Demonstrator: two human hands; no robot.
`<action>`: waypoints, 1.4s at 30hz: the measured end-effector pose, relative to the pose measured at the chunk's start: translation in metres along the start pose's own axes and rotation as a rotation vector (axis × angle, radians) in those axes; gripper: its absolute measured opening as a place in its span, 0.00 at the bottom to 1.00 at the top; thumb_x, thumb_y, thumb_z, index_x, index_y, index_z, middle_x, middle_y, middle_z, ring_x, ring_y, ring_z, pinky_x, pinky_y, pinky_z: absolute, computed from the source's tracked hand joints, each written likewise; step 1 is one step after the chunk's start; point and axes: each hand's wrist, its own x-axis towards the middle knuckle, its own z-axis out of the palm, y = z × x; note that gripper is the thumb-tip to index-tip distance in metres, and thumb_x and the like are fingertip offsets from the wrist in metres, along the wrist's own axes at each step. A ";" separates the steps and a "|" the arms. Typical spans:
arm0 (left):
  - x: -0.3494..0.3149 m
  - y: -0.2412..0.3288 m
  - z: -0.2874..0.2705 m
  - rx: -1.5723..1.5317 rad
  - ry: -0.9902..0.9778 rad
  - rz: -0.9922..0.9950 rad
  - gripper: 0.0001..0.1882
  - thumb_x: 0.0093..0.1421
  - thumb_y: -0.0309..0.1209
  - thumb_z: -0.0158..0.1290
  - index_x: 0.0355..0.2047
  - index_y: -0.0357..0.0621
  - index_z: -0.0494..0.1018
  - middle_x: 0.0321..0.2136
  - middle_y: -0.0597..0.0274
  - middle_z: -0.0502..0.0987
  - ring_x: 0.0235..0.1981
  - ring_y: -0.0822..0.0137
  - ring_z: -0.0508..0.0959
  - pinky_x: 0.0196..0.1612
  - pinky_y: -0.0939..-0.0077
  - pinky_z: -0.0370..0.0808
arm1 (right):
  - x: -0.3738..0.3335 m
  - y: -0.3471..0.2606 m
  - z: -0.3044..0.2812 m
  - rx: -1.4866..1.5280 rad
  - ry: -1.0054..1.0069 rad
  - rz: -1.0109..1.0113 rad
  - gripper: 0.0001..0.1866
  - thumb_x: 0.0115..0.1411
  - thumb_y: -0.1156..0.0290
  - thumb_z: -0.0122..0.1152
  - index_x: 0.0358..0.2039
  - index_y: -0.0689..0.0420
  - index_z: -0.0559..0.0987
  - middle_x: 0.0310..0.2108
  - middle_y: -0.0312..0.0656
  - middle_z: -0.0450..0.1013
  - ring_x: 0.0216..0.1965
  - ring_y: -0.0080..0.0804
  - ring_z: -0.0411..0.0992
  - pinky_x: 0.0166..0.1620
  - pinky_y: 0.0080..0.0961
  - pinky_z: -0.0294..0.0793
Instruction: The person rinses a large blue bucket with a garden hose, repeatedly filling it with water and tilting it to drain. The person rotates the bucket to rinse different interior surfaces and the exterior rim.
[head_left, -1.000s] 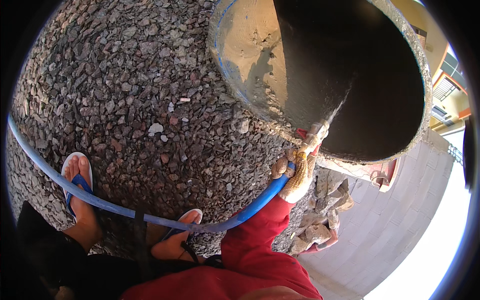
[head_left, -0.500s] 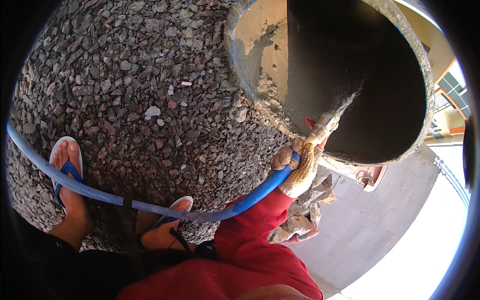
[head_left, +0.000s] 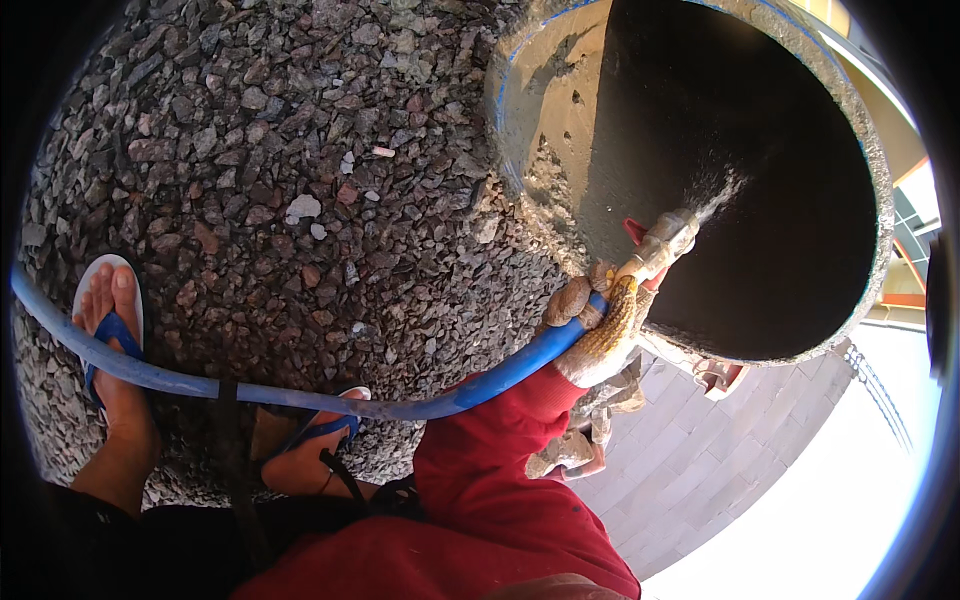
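Note:
My right hand [head_left: 606,332], in a worn, dirt-stained work glove at the end of a red sleeve, is closed around the end of a blue hose [head_left: 490,385]. A pale valve nozzle [head_left: 668,242] with a red lever juts out past the glove. Water [head_left: 718,192] sprays from it into the dark mouth of a large round mixer drum [head_left: 880,190], whose rim is crusted with dried cement. Sunlight falls on the left part of the drum's inner wall; the depth beyond is too dark to make out. My left hand is outside the picture.
Loose gravel [head_left: 240,200] covers the ground on the left, under my feet in blue flip-flops [head_left: 120,330]. The hose curves low across them. Below the drum lie broken stones [head_left: 570,450], beside grey paving [head_left: 690,430]. A building stands at the far right.
The drum mouth, gloved hand and nozzle appear slightly lower and further right, while my feet sit further left and a little higher. Water keeps spraying, and the grip is unchanged.

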 end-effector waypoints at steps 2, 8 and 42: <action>0.002 0.001 0.001 -0.026 -0.029 -0.040 0.24 0.73 0.30 0.33 0.68 0.46 0.54 0.66 0.57 0.60 0.67 0.60 0.60 0.69 0.63 0.56 | -0.006 -0.001 0.007 0.003 0.007 0.040 0.33 0.66 0.78 0.49 0.70 0.57 0.52 0.37 0.46 0.69 0.27 0.25 0.68 0.17 0.20 0.68; 0.004 0.005 0.001 -0.071 -0.091 -0.132 0.23 0.73 0.31 0.34 0.68 0.47 0.55 0.65 0.58 0.61 0.67 0.59 0.60 0.68 0.64 0.57 | -0.006 -0.010 0.016 -0.041 -0.085 0.163 0.36 0.66 0.76 0.51 0.71 0.54 0.48 0.28 0.44 0.69 0.15 0.26 0.65 0.15 0.22 0.68; 0.009 0.030 -0.033 -0.597 -0.025 -0.453 0.24 0.72 0.44 0.40 0.62 0.44 0.65 0.63 0.57 0.66 0.67 0.60 0.59 0.71 0.68 0.52 | -0.027 -0.006 -0.015 0.196 -0.051 0.454 0.28 0.69 0.65 0.47 0.68 0.42 0.55 0.30 0.45 0.69 0.16 0.28 0.66 0.13 0.22 0.67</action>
